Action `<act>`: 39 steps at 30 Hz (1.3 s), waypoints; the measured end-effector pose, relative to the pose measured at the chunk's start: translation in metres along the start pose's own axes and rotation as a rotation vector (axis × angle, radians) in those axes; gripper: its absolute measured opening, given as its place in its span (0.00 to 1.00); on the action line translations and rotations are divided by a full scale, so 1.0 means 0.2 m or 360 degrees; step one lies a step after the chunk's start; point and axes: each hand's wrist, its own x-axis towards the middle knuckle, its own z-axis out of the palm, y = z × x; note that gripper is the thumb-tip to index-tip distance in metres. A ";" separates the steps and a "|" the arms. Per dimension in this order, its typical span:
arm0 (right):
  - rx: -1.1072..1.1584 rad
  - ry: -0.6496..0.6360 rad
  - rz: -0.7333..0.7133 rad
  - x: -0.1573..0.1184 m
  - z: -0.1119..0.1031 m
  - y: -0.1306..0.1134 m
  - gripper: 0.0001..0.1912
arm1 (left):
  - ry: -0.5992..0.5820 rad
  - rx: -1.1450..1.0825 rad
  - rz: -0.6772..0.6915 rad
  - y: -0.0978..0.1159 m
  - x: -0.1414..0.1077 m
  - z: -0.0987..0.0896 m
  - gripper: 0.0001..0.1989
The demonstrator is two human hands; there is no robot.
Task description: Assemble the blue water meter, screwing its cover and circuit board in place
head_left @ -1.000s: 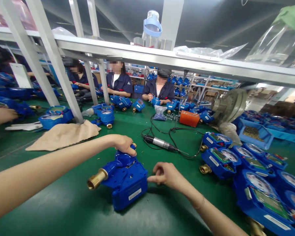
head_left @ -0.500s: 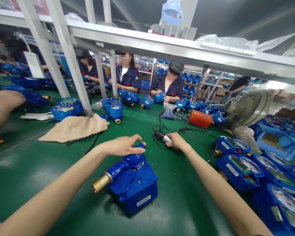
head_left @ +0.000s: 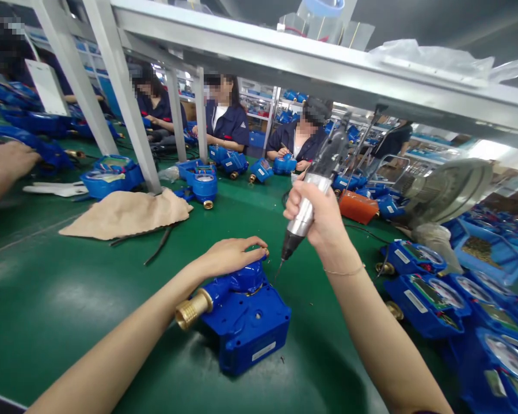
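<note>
A blue water meter (head_left: 250, 322) lies face down on the green table in front of me, its threaded brass pipe end pointing left toward me. My left hand (head_left: 231, 256) is curled over the far end of its pipe and holds it. In my right hand (head_left: 322, 210) is a silver and black electric screwdriver (head_left: 303, 218), wrapped by the fingers and tilted with its thin bit downward. The bit's tip is above the table just beyond the meter's right side, apart from the housing. A small screw (head_left: 282, 359) lies near the meter's front right corner.
Several blue meters (head_left: 431, 305) crowd the right side, near a blue bin (head_left: 486, 250) of small brass-coloured parts and a fan (head_left: 451, 187). A beige cloth (head_left: 127, 215) lies left by a metal post (head_left: 132, 103). An overhead shelf (head_left: 259, 52) crosses above; co-workers sit opposite.
My right hand has lifted the screwdriver off the table and brought it upright, nearer the meter. My left hand stays on the meter's far pipe end. The view has shifted slightly.
</note>
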 end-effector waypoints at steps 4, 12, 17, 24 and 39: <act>0.0012 -0.0037 0.0074 -0.06 0.10 0.09 0.12 | 0.0044 0.0018 -0.0032 -0.02 0.00 0.01 0.25; -0.0057 -0.0153 0.0075 -0.02 0.14 0.13 0.10 | 0.0076 -0.0001 -0.0007 -0.03 0.00 0.02 0.25; -0.0077 -0.0136 0.0083 -0.03 0.13 0.11 0.11 | 0.0061 0.0010 -0.0024 -0.03 0.00 0.01 0.26; -0.0211 -0.0116 0.0188 -0.09 0.15 0.21 0.13 | 0.0090 0.0037 -0.0011 -0.05 0.00 0.02 0.25; -0.0356 -0.0134 0.0325 -0.15 0.16 0.25 0.18 | 0.0183 0.0102 0.0017 -0.04 -0.03 0.00 0.25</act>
